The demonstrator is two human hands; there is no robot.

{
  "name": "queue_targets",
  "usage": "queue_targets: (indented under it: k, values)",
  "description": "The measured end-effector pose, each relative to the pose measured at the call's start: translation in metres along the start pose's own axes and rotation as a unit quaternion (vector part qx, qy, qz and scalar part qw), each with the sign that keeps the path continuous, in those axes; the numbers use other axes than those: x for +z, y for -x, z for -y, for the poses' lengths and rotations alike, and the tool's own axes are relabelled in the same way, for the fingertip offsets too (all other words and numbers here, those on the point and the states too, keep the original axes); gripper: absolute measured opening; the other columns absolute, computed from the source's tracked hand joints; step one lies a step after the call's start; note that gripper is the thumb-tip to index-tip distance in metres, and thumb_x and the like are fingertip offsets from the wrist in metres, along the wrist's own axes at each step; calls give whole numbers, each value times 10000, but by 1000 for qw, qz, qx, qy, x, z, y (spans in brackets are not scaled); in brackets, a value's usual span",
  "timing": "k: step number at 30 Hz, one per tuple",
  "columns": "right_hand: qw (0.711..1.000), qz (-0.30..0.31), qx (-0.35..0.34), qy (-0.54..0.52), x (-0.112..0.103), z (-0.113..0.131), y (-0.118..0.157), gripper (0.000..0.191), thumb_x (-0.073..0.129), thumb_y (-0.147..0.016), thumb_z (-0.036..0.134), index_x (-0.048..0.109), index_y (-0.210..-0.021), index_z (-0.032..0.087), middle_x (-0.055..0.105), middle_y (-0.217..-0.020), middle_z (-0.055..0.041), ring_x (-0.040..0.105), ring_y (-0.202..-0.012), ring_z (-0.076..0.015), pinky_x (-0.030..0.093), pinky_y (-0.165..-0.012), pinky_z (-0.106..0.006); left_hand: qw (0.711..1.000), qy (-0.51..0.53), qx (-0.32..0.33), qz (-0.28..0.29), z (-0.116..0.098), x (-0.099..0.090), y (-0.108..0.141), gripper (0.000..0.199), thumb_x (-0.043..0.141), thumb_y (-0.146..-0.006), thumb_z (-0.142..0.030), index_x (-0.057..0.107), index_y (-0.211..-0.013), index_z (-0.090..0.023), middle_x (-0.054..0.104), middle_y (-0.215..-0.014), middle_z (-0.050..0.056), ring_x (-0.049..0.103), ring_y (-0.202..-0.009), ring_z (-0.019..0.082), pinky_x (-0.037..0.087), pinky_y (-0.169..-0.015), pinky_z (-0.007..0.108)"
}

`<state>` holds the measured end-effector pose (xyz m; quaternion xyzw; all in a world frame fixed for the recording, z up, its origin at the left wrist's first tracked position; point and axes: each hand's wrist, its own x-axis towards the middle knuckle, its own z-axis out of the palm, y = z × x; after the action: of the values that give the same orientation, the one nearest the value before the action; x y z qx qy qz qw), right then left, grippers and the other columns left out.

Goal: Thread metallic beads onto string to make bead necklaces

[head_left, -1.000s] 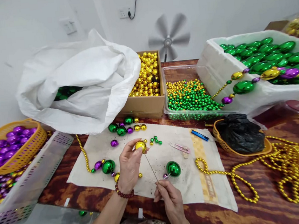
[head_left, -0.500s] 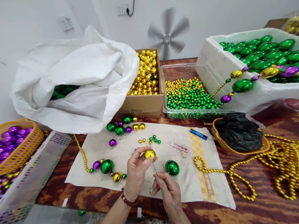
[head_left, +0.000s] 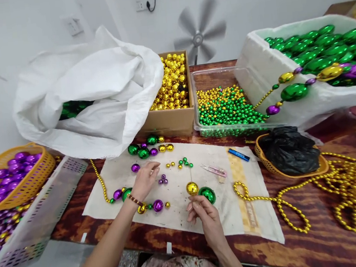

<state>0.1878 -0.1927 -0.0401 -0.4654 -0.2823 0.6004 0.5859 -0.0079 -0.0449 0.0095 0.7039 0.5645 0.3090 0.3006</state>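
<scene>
My right hand (head_left: 205, 217) pinches the lower end of a thin needle (head_left: 191, 173). A shiny gold ball bead (head_left: 192, 188) sits on the needle just above my fingertips, and the needle's tip sticks up past it. Touching or close beside that bead is a large green bead (head_left: 207, 195). My left hand (head_left: 145, 180) is empty, fingers stretched and apart, over the cloth (head_left: 179, 217). A purple bead (head_left: 135, 168) lies beside it, and small purple beads (head_left: 162, 179) lie right of its fingers. My left wrist partly hides a bead string (head_left: 117, 194) of purple, green and gold.
Pink-handled snips (head_left: 215, 171) and a blue marker-like stick (head_left: 238, 155) lie on the cloth. Gold bead strands (head_left: 344, 193) are piled at right. Behind stand a white sack (head_left: 87, 75), a cardboard box (head_left: 170, 121), a clear bin (head_left: 202, 125) and a foam box (head_left: 252, 55).
My left hand has let go of the gold bead and moved left, uncovering the small purple beads. The right hand keeps the needle with the gold bead, shifted slightly right.
</scene>
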Motion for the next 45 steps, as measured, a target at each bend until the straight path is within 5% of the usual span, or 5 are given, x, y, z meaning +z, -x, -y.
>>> queue_targets:
  k: [13,20,27,34,45]
  values:
    - [998,-44,3,49,-10,-8,7,355,675,-856,507,682,-843,152,757,-799,-74,660,-513,-156,446,-498,-240,949,-257,109,147,-25,65,-35,196,491,-933,-229,657,-1029,-193,628,-1102,122,492,-1076,300,376,-952,459]
    - [998,-44,2,34,-8,-10,12,340,680,-857,488,678,-830,149,750,-760,-70,656,-509,-149,433,-490,-225,981,-161,10,111,-27,86,-53,60,623,-808,-146,640,-763,-183,670,-962,123,496,-1094,337,318,-968,499]
    - [998,-38,-11,57,-11,-9,11,324,647,-887,480,676,-837,162,732,-716,-51,661,-543,-154,456,-513,-226,995,43,-40,80,-27,60,-47,126,596,-860,-260,665,-912,-168,704,-927,83,633,-908,223,459,-828,348]
    - [988,21,-85,128,-8,0,11,240,574,-949,369,696,-883,173,685,-652,-16,650,-565,-145,508,-569,-228,762,598,-212,128,-42,27,-1,289,754,-804,-272,715,-1046,-117,715,-887,67,678,-836,161,526,-838,310]
    - [976,51,-106,183,-1,9,11,222,543,-960,321,694,-885,177,638,-590,4,613,-507,-131,513,-525,-215,740,635,-202,97,-42,20,10,184,758,-816,-210,699,-971,-131,734,-920,54,716,-792,169,569,-904,402]
